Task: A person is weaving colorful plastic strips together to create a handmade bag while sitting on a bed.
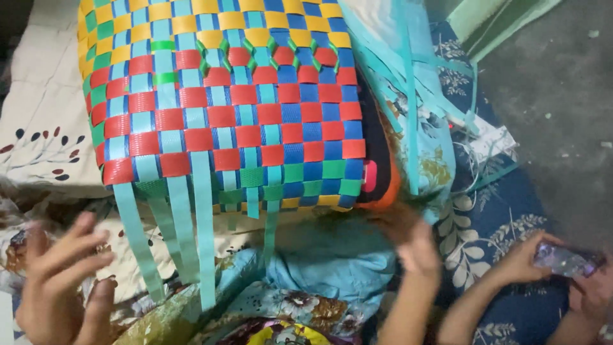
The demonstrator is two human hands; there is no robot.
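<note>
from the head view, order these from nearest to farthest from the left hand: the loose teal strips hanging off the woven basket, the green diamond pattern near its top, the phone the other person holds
1. The loose teal strips hang just right of the left hand, at the basket's lower edge.
2. The green diamond pattern sits high on the woven basket, up and right.
3. The phone is at the far right, in another person's hands.

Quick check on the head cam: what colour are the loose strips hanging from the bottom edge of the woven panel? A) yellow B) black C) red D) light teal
D. The loose strips that hang from the lower edge of the woven panel are light teal, and they trail down between the left hand and the right hand.
</note>
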